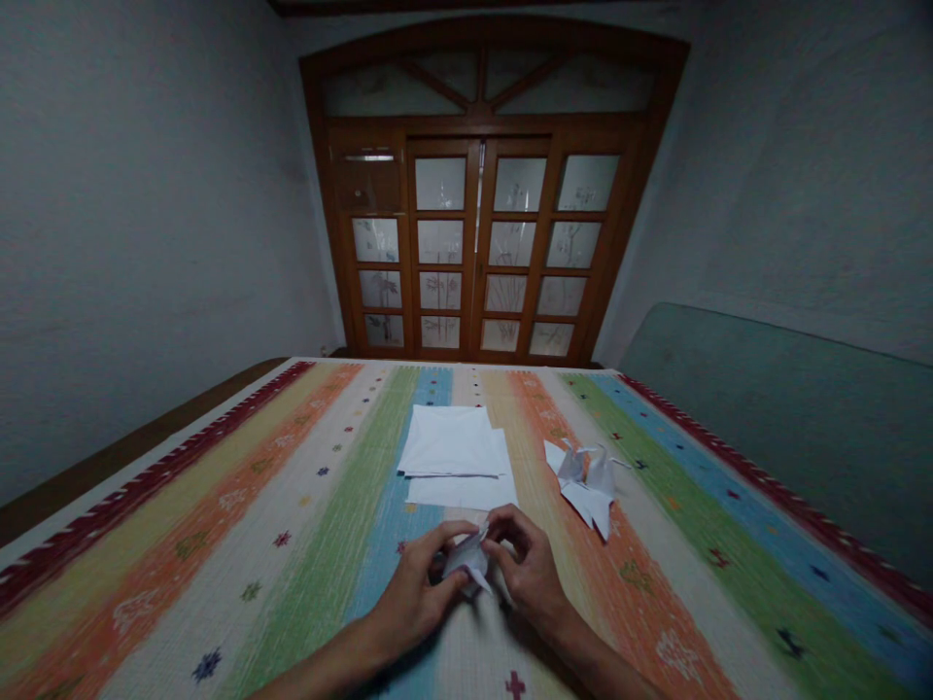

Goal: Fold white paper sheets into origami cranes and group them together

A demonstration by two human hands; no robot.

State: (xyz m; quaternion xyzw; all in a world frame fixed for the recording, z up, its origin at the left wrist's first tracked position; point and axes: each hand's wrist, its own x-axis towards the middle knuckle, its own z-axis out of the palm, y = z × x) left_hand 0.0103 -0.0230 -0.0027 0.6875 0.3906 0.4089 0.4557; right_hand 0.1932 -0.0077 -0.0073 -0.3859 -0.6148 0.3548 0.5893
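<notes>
A small folded white paper (468,558) is between my hands, a little above the table near its front. My left hand (427,583) grips the paper's left side, thumb below and fingers curled over it. At the paper's upper right, my right hand (526,559) pinches an edge with thumb and index finger. A thin pointed flap sticks out at the lower right of the paper. Beyond my hands lies a stack of white paper sheets (452,442). Folded paper cranes (590,481) with pointed wings sit to the right of the stack, touching one another.
A striped, multicoloured cloth (292,525) covers the table. Along the right side stands a pale green padded backrest (773,418). Wooden doors with glass panes (477,243) close off the far end, between plain walls.
</notes>
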